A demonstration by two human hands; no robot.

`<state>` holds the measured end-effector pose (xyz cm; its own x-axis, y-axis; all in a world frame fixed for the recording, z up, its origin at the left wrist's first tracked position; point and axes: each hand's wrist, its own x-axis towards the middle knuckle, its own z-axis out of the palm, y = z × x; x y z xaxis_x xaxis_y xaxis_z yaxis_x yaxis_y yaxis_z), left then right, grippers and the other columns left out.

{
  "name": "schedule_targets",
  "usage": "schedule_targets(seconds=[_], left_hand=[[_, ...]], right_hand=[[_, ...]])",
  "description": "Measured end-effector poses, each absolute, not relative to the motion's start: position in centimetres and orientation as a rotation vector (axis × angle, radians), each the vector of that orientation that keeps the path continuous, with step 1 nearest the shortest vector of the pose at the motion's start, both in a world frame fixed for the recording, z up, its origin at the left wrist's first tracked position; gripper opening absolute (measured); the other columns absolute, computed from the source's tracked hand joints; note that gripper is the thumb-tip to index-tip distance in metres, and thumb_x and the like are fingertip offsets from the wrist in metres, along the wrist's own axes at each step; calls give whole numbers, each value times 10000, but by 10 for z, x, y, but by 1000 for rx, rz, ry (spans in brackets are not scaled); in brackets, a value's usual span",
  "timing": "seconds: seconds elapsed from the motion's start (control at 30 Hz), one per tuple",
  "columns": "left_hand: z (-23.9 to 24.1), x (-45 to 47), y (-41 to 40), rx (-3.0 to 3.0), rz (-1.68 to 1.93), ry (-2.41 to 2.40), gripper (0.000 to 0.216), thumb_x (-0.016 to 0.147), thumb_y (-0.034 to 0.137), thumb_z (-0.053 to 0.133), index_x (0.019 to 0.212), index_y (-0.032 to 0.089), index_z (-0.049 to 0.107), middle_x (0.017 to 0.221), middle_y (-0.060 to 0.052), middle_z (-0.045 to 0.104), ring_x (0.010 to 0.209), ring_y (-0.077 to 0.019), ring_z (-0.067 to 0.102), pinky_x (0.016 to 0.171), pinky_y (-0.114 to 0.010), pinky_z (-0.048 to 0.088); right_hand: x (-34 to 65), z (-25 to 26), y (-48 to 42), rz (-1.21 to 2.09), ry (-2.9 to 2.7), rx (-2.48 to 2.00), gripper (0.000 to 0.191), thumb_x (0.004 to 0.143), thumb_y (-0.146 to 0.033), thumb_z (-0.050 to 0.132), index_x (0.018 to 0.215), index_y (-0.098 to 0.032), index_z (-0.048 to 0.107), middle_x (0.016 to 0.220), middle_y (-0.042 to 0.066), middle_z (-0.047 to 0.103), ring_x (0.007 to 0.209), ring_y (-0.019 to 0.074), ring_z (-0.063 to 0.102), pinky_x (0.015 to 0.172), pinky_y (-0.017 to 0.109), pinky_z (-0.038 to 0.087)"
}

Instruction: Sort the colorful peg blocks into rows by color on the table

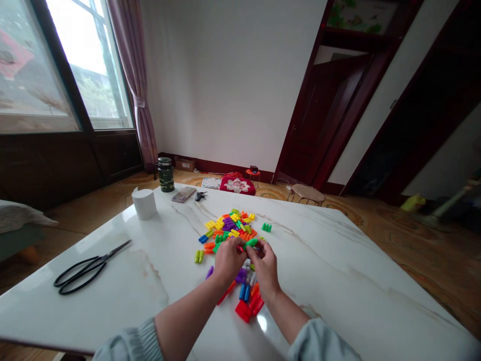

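While both your hands meet over the near part of the coloured heap [230,224], a green piece [251,243] sits at your fingertips, held just above the other bits. Your right hand [266,260] has a narrow grip, thumb and fingers pinching that piece. Your left hand [230,258] is curled in from the other side with its fingers drawn together; its fingertips are partly hidden, so you cannot tell whether its grip takes the same piece or the bit of red showing beside it.

The step in hand looks like close two-handed work on one small part. As a judgement, the next move calls for a steady pinch and some care, since neighbouring pieces lie right under your knuckles and could easily be nudged. On the surface [319,265], a green group [266,227] lies apart to the right, a lime pair [199,256] to the left, and a blue pair [244,292] and a red block [243,311] nearer you.

No container holds the pieces; they lie loose. The camouflage flask [166,175] at the far left has its lid on, its contents unseen. Beyond, on the floor, stands a cardboard box [185,164]; what it holds is too small to tell.
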<state>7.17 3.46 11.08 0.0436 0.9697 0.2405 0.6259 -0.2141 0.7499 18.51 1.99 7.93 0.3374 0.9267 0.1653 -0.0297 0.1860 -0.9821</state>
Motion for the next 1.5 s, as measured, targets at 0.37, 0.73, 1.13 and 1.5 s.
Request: schedule_targets(seconds=[0.37,0.73,1.13,1.5], left_hand=[[114,64,32,2119,860,1377,319,769,172,657,1079,230,706,1101,-38,695,829,-169,663,738,-268,488],[116,50,36,2170,744,1385,185,810,179,627,928,261,744,1108,-5,691,942,-171,664,786,-250,496],[111,46,39,2212,753,1371,178,811,187,618,905,263,748,1076,3,700,858,-144,670,716,-228,486],[109,38,41,2300,672,1431,173,834,224,622,954,245,744,1026,-17,714,867,-168,672,708,-239,501]], right_hand=[[252,42,64,442,-1096,-1521,587,705,-426,677,1209,-147,561,996,96,700,870,232,661,793,338,512],[336,19,160,6,-1317,-2220,458,805,-374,628,1187,-128,571,1107,153,676,977,256,646,744,298,460],[347,12,172,25,-1544,-2121,221,789,-157,576,965,-193,706,933,73,706,879,222,646,765,302,464],[329,12,116,5,-1312,-1983,356,784,-295,546,1117,-174,566,1022,99,645,920,236,605,820,356,466]])
